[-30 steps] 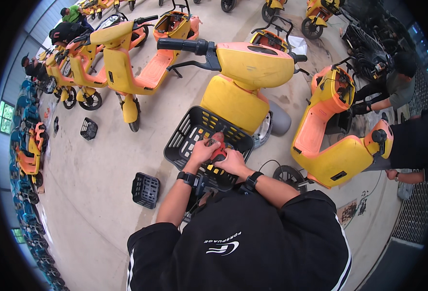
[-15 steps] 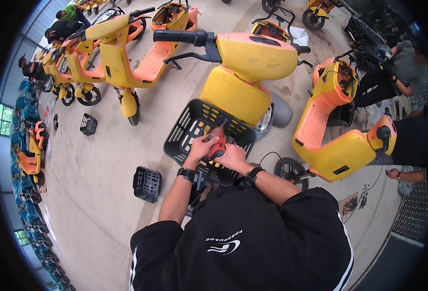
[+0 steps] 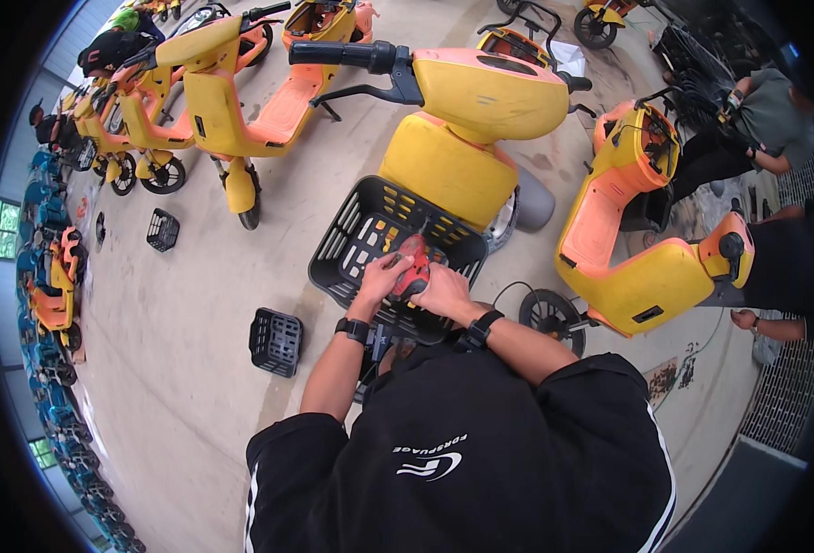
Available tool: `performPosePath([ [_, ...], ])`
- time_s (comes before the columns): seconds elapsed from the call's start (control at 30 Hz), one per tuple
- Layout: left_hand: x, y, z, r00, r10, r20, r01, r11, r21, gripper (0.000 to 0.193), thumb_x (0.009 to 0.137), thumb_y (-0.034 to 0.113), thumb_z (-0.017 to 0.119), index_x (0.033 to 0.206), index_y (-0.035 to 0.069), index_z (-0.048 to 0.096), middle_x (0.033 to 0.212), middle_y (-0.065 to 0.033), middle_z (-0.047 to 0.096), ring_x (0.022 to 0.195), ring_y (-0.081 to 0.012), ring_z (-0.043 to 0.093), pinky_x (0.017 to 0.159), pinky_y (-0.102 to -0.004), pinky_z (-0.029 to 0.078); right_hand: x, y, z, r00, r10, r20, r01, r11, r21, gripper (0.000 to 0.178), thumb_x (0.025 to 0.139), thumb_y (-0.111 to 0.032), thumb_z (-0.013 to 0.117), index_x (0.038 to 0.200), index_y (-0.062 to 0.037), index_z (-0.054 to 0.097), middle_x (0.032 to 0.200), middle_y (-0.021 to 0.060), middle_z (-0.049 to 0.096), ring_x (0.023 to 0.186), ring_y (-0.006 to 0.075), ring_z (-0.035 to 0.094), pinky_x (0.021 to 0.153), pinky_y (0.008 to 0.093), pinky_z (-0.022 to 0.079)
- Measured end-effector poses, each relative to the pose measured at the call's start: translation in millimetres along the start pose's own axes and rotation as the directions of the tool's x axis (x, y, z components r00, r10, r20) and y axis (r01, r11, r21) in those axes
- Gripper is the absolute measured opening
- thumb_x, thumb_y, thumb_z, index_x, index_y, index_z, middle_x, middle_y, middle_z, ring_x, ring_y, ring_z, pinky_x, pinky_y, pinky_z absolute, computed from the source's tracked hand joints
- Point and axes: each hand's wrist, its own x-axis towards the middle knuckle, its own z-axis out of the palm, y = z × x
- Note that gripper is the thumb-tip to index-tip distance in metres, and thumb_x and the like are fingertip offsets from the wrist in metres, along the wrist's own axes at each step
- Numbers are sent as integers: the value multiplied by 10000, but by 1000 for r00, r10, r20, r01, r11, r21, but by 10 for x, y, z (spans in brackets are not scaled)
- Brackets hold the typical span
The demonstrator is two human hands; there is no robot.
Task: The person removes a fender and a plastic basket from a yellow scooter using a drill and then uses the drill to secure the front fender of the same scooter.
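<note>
Both of my hands hold a red and black cordless drill [image 3: 413, 261] over the inside of a black plastic basket [image 3: 326, 269]. My right hand [image 3: 445, 291] wraps round its rear and handle. On the drill's left side, my left hand [image 3: 382, 276] is closed with fingers against the body. The drill's nose points away from me, toward the basket's far wall; whether its tip touches a screw is too small to tell. Behind the basket stands a yellow scooter [image 3: 485, 100] with its handlebar across the top. My hands hide part of the basket floor.
Two more black baskets, a nearer one [image 3: 276, 343] and a farther one [image 3: 162, 230], lie on the floor at left. Another yellow-orange scooter [image 3: 647, 286] stands close on my right, with people beyond it. More scooters [image 3: 218, 101] line the far left.
The scene has shifted slightly upward in view. Both hands stay on the drill inside the basket, with little visible movement. A person's arms at far right have shifted a little.
</note>
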Motion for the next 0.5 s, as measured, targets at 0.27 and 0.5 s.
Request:
performPosePath([
  [0.27, 595, 419, 130, 965, -210, 158, 204, 978, 51, 410, 938, 366, 577, 1159, 22, 601, 1001, -50, 647, 820, -113, 583, 654, -229, 440, -67, 171, -247, 996, -68, 64, 72, 995, -62, 519, 579, -311, 747, 966, 5, 603, 944, 190, 651, 890, 381, 630, 778, 442, 506],
  [0.5, 1002, 373, 349, 968, -132, 211, 124, 991, 49, 345, 950, 275, 580, 941, -69, 602, 805, -118, 646, 738, -202, 668, 627, -301, 558, -198, 296, -448, 946, -215, 241, 258, 952, -164, 531, 580, -343, 745, 970, -9, 606, 935, 183, 651, 895, 367, 627, 769, 444, 507],
])
